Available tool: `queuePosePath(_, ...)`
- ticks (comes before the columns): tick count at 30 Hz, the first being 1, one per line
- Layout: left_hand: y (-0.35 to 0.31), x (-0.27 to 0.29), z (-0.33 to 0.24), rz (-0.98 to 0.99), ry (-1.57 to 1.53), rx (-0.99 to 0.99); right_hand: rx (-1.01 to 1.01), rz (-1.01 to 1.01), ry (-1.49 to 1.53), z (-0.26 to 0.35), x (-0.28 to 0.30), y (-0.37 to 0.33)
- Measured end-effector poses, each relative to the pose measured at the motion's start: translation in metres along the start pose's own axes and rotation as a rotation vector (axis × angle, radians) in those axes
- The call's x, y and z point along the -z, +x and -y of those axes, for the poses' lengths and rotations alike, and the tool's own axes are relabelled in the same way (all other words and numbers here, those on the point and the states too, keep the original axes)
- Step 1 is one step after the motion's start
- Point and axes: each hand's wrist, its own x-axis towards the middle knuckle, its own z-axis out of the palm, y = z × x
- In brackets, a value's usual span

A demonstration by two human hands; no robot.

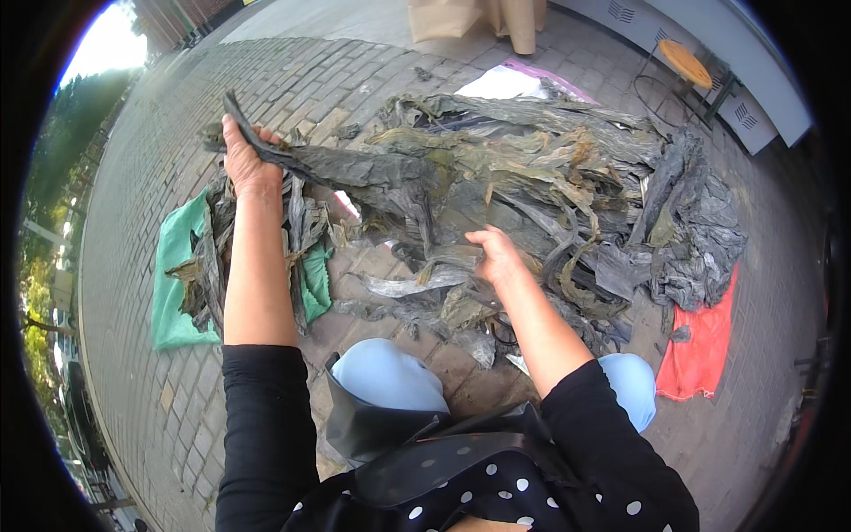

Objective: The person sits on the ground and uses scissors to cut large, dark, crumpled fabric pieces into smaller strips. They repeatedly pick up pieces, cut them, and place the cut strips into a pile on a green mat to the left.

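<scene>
My left hand [249, 161] is raised at the left, closed round the thick end of a long, dark strip of dried kelp [368, 173]. The strip runs rightward and hangs over a broad heap of dried kelp [567, 151], wrinkled and grey-green to brown. Low at the heap's near side is my right hand [498, 254]. Its thumb side points left, and the other fingers curl against the kelp, partly hidden. Beneath my left forearm, a smaller bundle of dried kelp [209, 275] lies on a green woven sack [177, 266].
A red sack [700, 346] pokes out from the heap's right side, and a white sack [501, 84] from its far side. Beyond stand a round stool [684, 64], a pale counter [665, 27] and brown wrapping [483, 19]. Brick paving [151, 222] surrounds my blue-clad knees [390, 377].
</scene>
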Motion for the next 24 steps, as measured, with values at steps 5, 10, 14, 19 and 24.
queuePosePath(5, 0.026, 0.037, 0.056, -0.320, -0.125, 0.166, 0.129, 0.144, -0.074, 0.060, 0.062, -0.030)
queuePosePath(10, 0.020, 0.004, 0.090, -0.197, -0.135, 0.129, 0.143, 0.167, -0.023, 0.075, 0.087, -0.041)
queuePosePath(14, 0.001, -0.072, 0.079, -0.025, -0.008, -0.001, 0.184, 0.028, -0.368, 0.096, 0.094, -0.028)
queuePosePath(19, -0.045, -0.166, 0.048, 0.605, 0.056, -0.523, 0.564, -0.032, -0.717, 0.127, 0.081, 0.008)
queuePosePath(24, -0.157, -0.094, 0.153, 1.364, 1.450, -0.223, 0.454, -0.198, -1.253, 0.094, 0.088, -0.005)
